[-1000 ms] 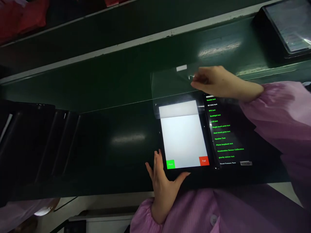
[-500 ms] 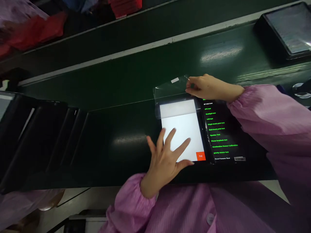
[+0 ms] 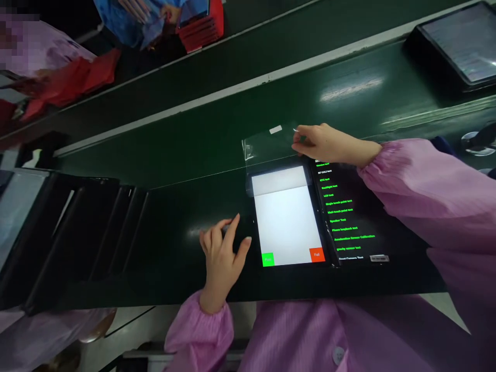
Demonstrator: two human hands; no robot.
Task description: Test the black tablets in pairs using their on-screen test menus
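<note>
A tablet [image 3: 285, 222] lies on the dark green bench with a white screen, a green button at its lower left and a red "Fail" button at its lower right. Clear protective film [image 3: 259, 149] with a small white label is peeled back from its upper end, still overlapping the top of the screen. At the film's far right corner, my right hand [image 3: 320, 142] pinches it. My left hand [image 3: 223, 253] is left of the tablet, fingers apart and holding nothing. Against the tablet's right side lies a second tablet [image 3: 351, 217] showing a list of green test names.
Several dark tablets [image 3: 85, 227] stand in a leaning row at the left. Another tablet [image 3: 461, 44] rests on a dark stack at the upper right. Across the bench divider are red pouches [image 3: 73, 82], a red stack [image 3: 201, 33] and a co-worker's hand [image 3: 170, 13].
My left hand has moved off the white screen to the left, and the green button now shows. My right hand keeps its pinch on the film. The view has shifted slightly.
</note>
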